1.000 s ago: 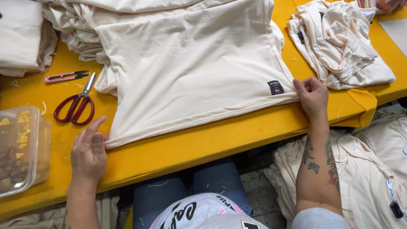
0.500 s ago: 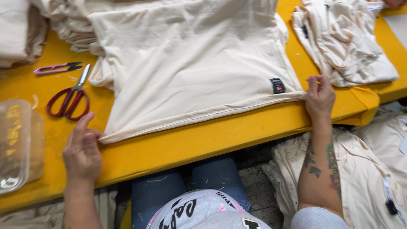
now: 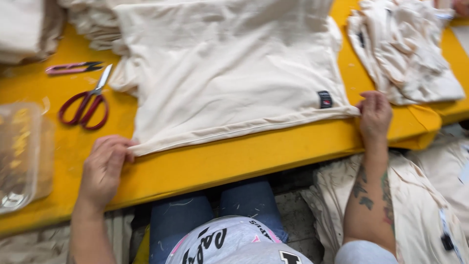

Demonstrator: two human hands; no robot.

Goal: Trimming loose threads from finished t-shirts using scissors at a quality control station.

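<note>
Cream garment [image 3: 229, 73] lies flat on the yellow surface [image 3: 234, 159], filling the upper centre of the frame. Its hem runs as the long axis, lower left to centre right, sloping slightly up to the right and roughly parallel to the near surface edge.

Left hand [image 3: 103, 168] at lower left, fingers curled, pinching the hem's left corner. Right hand [image 3: 375, 115] at centre right, fingertips closed on the hem's right corner, just beside the small dark label [image 3: 325, 99]. Both hands sit at opposite ends of the same edge, so neither is nearer; the cloth body lies up-frame, away from the person.

Red-handled scissors [image 3: 84, 103] at left, near but apart from the garment. Pink thread snips [image 3: 73, 68] above them, upper left. Clear plastic container [image 3: 19, 156] at the left edge, contents blurred. Heap of similar cream cloth [image 3: 405, 54] at upper right, more folded cloth [image 3: 24, 29] at upper left. Another pile [image 3: 420, 205] sits below the surface at lower right.
</note>
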